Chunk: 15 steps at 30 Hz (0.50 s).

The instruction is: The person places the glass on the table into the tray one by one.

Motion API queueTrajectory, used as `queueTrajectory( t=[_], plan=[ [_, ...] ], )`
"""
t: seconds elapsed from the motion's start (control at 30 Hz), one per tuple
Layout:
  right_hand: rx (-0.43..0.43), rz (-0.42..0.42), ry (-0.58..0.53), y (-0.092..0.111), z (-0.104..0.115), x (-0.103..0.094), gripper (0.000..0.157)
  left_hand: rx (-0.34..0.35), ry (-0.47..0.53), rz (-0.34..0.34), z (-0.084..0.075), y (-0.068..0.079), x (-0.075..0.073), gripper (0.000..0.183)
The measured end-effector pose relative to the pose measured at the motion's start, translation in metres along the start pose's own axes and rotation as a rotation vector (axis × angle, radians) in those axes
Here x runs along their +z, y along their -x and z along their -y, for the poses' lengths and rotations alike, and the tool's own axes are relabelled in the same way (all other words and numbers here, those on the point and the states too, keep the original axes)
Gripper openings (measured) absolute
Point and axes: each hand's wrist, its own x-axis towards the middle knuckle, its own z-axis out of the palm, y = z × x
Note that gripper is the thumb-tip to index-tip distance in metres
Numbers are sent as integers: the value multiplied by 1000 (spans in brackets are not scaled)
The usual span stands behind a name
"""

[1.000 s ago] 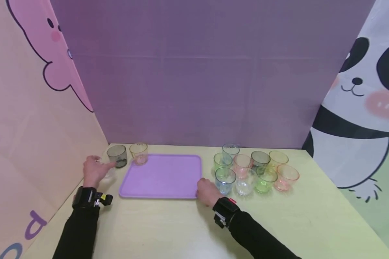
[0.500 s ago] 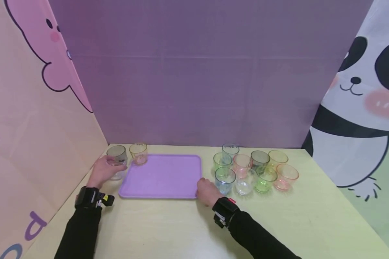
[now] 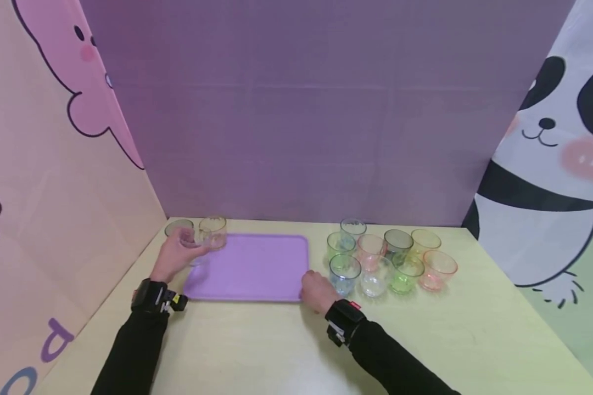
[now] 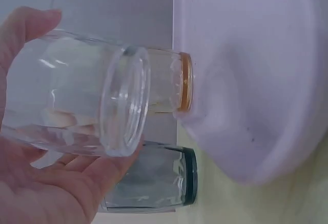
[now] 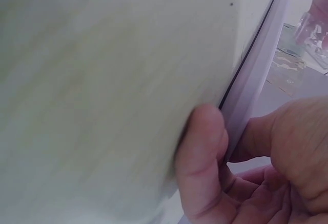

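Observation:
My left hand (image 3: 174, 255) grips a clear glass (image 4: 66, 93), fingers and thumb round its sides. In the head view it is over the left edge of the lilac tray (image 3: 257, 269). Just behind it are an amber-rimmed glass (image 3: 217, 233), by the tray's back left corner, and a smoky grey glass (image 3: 178, 224), partly hidden by my hand. At the tray's right side, my right hand (image 3: 318, 292) pinches the edge near the front corner. In the right wrist view, the tray rim (image 5: 251, 88) runs between thumb and index finger.
Several tinted glasses stand close together right of the tray, among them a blue glass (image 3: 344, 277) right beside my right hand and an orange-rimmed glass (image 3: 437, 271). A purple backdrop (image 3: 296, 120) closes off the back of the pale table (image 3: 257, 345); printed panels flank it.
My left hand has carried the clear glass rightward, from left of the tray, past the front of the grey glass, to over the tray's left edge. The right hand stays at the tray edge.

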Motion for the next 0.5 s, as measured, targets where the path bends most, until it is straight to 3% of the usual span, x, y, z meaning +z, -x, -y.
queueTrajectory(
  t=[0.17,0.5],
  plan=[
    [-15,-3,2,0,2,-1,17,-23,-8,36,2,-1,0,86],
    [-22,-13,-12,2,1,-4,15,-1,9,78,4,-4,6,91]
  ],
)
